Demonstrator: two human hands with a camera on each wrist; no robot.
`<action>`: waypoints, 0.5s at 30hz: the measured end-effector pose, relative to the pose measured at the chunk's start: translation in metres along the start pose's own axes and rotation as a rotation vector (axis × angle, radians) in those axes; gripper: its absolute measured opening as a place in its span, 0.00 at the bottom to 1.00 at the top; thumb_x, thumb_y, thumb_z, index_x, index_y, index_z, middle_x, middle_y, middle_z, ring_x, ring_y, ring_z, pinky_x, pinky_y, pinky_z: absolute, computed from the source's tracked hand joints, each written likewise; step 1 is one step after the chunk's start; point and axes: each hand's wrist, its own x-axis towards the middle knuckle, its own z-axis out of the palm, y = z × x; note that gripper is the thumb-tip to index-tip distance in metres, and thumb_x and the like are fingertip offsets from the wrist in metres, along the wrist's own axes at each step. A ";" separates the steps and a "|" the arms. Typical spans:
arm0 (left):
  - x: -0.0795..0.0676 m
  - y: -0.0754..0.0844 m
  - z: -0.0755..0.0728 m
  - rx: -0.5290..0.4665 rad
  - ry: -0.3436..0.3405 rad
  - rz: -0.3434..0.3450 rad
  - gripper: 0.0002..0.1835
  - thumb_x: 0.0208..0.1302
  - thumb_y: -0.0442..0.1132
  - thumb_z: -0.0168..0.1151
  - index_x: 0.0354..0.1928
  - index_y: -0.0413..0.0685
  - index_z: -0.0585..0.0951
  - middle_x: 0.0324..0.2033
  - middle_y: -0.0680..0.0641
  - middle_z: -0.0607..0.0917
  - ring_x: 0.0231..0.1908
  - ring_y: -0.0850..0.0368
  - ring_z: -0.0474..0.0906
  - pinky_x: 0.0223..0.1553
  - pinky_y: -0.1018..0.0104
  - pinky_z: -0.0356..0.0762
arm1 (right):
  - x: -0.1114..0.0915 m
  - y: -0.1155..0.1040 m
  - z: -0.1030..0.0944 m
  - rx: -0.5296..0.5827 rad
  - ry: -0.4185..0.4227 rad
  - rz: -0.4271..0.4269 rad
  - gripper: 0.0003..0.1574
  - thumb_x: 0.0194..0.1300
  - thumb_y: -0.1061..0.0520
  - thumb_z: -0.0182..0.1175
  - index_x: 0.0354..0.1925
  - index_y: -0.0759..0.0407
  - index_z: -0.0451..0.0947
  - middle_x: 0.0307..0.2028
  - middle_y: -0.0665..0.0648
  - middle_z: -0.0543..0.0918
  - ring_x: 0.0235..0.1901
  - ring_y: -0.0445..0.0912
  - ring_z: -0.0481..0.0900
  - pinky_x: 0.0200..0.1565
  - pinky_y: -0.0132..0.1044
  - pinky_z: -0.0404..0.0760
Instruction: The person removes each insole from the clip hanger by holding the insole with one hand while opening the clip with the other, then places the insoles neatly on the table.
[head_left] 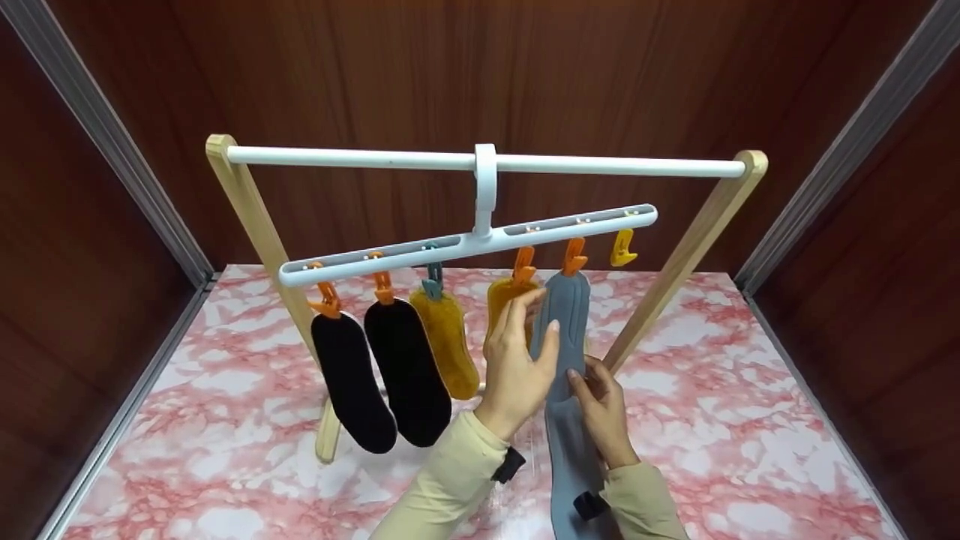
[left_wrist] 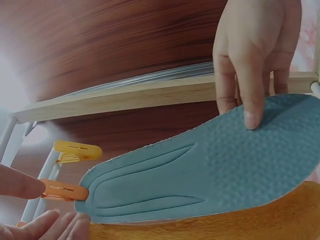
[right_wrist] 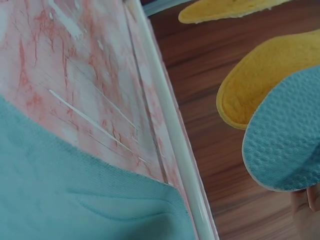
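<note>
A grey-blue insole (head_left: 564,311) hangs by its heel end from an orange clip (head_left: 574,256) on the white hanger (head_left: 420,255). My right hand (head_left: 604,412) pinches the insole's edge at its lower part, thumb on the face and fingers behind. Beside the upper part, my left hand (head_left: 516,367) has its fingers spread. In the left wrist view, the left thumb (left_wrist: 20,182) comes right at the orange clip and the other fingers lie below it. A second grey-blue insole (head_left: 571,450) is under the right wrist, also large in the right wrist view.
Two black insoles (head_left: 352,382) and two mustard insoles (head_left: 448,345) hang from other clips. An unloaded yellow clip (head_left: 623,248) is at the hanger's right end. The hanger hooks over a white rod (head_left: 360,158) between wooden posts (head_left: 255,217) on a red-and-white marbled table (head_left: 712,420).
</note>
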 end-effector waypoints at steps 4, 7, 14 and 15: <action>0.003 0.003 0.002 0.024 -0.012 -0.016 0.21 0.65 0.34 0.60 0.59 0.40 0.71 0.56 0.44 0.77 0.57 0.52 0.74 0.59 0.56 0.73 | -0.001 0.001 0.000 -0.005 0.003 -0.010 0.17 0.68 0.65 0.56 0.53 0.72 0.74 0.40 0.54 0.83 0.38 0.48 0.81 0.38 0.30 0.78; 0.004 0.004 0.003 0.013 -0.030 -0.020 0.22 0.65 0.34 0.59 0.60 0.39 0.71 0.57 0.43 0.76 0.58 0.51 0.74 0.61 0.57 0.72 | -0.002 0.001 -0.001 -0.007 0.006 -0.013 0.17 0.68 0.65 0.56 0.53 0.72 0.74 0.39 0.49 0.83 0.37 0.47 0.81 0.38 0.30 0.77; 0.009 0.006 0.006 0.003 -0.035 0.009 0.23 0.66 0.34 0.58 0.61 0.38 0.70 0.57 0.41 0.77 0.57 0.47 0.75 0.60 0.57 0.73 | -0.005 -0.001 0.000 0.009 0.009 -0.031 0.17 0.67 0.67 0.55 0.53 0.74 0.73 0.41 0.43 0.83 0.41 0.39 0.81 0.44 0.28 0.78; 0.010 0.007 0.006 0.006 -0.035 0.008 0.23 0.66 0.34 0.58 0.61 0.38 0.70 0.56 0.41 0.77 0.56 0.47 0.75 0.59 0.57 0.73 | -0.006 -0.001 0.000 0.009 0.009 -0.034 0.17 0.67 0.67 0.55 0.53 0.75 0.73 0.42 0.43 0.83 0.42 0.38 0.80 0.45 0.28 0.77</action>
